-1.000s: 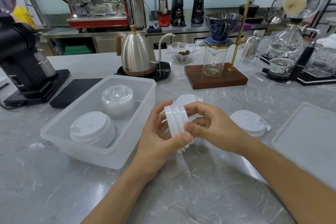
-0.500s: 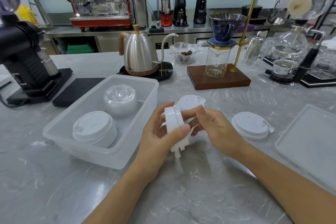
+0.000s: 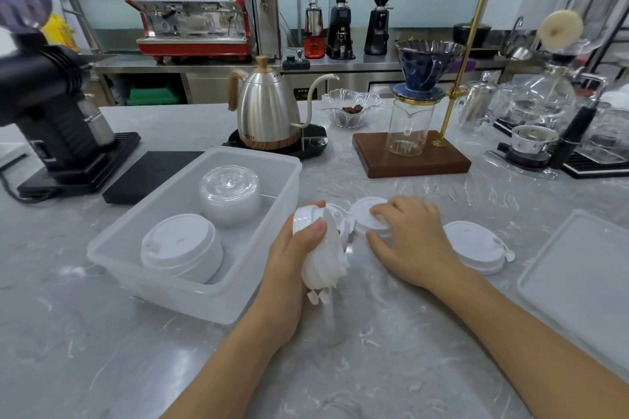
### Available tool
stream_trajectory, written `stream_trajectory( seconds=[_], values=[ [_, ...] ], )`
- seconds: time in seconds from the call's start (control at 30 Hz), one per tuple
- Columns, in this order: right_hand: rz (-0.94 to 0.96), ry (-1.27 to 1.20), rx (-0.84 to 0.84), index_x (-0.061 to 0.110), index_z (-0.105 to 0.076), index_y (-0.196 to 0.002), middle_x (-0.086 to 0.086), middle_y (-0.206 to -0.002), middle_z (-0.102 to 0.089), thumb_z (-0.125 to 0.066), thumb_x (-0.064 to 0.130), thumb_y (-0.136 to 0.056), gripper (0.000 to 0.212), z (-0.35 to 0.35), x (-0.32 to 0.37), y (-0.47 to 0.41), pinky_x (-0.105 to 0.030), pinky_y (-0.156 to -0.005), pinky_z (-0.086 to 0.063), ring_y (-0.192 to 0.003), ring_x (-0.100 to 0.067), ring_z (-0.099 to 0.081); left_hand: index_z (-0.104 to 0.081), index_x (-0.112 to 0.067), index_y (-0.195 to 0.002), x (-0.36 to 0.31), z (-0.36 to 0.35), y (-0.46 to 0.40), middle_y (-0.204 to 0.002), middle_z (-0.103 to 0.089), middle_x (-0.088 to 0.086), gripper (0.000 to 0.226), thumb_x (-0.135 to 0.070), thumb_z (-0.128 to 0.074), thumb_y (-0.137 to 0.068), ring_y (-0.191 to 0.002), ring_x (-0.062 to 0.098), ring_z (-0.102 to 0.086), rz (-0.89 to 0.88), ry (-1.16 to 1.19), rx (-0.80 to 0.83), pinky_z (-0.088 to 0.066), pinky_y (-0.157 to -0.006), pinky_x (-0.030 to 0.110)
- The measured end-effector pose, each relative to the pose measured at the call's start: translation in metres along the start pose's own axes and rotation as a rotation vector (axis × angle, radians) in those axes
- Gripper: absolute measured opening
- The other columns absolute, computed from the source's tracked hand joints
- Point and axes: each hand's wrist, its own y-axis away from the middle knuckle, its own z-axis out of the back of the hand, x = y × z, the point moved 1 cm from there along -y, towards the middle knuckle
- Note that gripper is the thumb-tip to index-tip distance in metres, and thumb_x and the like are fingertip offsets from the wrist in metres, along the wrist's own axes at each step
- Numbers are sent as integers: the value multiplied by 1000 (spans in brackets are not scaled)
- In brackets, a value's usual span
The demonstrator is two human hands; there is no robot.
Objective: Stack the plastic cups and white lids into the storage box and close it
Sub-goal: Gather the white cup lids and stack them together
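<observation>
Left grip (image 3: pixel 292 248) clamped on stacked white lids (image 3: pixel 321 258), right grip (image 3: pixel 405 238) spread atop another lid (image 3: pixel 366 216) just beside.

A: Storage boxes?
B: One box (image 3: pixel 190 241); one box lid (image 3: pixel 585 269).
A: Kettles, grinders?
B: One kettle (image 3: pixel 269 116); three grinders (image 3: pixel 340 13) at the back; one espresso machine (image 3: pixel 190 17).

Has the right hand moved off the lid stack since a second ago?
Yes. The right hand has left the lid stack in the left hand and gone right, away from the storage box, onto a lid on the counter.
</observation>
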Motion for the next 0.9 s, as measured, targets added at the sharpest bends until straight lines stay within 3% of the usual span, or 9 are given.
stream_trajectory(
  seconds=[0.07,0.17,0.23,0.33,0.47,0.57,0.7,0.8,0.9],
  values=[
    [-32,-6,18,22,-60,-129,-4,-117,-55,-59,50,-80,56,3,-1,0,-35,-95,-29,-114,-26,-49,-65,-14,-123,1,0,0,-94,-65,15,62,-50,-67,-73,-66,15,-63,16,-15,-9,-50,-52,20],
    [-107,-134,202,23,-27,-154,-5,-154,-33,-52,59,-78,88,3,-4,-2,-38,-117,-15,-146,-25,-24,-62,-14,-128,4,2,-1,-97,-63,16,69,-51,-68,-71,-70,18,-62,38,-42,-7,-50,-52,21],
    [-122,-188,256,22,-15,-158,-1,-161,-25,-58,51,-86,89,4,-7,-3,-36,-120,-7,-151,-21,-15,-61,-14,-131,6,2,-1,-97,-61,17,73,-52,-68,-69,-65,15,-62,50,-63,5,-49,-48,20],
    [-165,-234,223,23,-22,-156,0,-159,-31,-65,40,-87,83,8,-8,-2,-36,-119,-11,-147,-21,-22,-61,-14,-131,6,3,-1,-97,-64,15,74,-54,-67,-69,-62,11,-63,52,-68,16,-49,-48,19],
    [-221,-228,17,30,-40,-145,0,-140,-46,-76,48,-74,82,18,-10,-3,-36,-108,-22,-133,-23,-32,-60,-9,-132,5,3,-2,-96,-66,15,76,-55,-67,-72,-67,14,-64,55,-55,14,-50,-52,20],
    [-286,-526,-118,30,-51,-135,2,-126,-53,-85,49,-67,79,33,-9,0,-35,-97,-42,-116,-21,-47,-59,-9,-132,5,2,-3,-94,-67,13,75,-54,-68,-72,-66,15,-66,45,-35,8,-51,-53,22],
    [-289,-1059,36,35,-56,-128,0,-112,-60,-77,51,-66,67,51,9,8,-25,-72,-51,-94,-16,-62,-57,-15,-135,6,2,-4,-105,-67,18,74,-53,-71,-73,-72,20,-64,31,-43,-8,-50,-52,23],
    [-190,-1149,220,36,-57,-130,-4,-112,-62,-84,49,-70,68,52,20,13,-28,-75,-55,-91,-17,-68,-57,-20,-134,7,3,-5,-120,-66,24,69,-53,-72,-76,-91,30,-62,4,-74,-34,-51,-57,30],
    [-135,-1119,302,46,-61,-122,1,-113,-62,-81,54,-61,64,50,27,17,-39,-86,-59,-91,-18,-68,-55,-20,-136,9,5,-5,-128,-67,20,68,-50,-73,-77,-112,42,-65,-18,-80,-52,-58,-80,56]
  ],
)
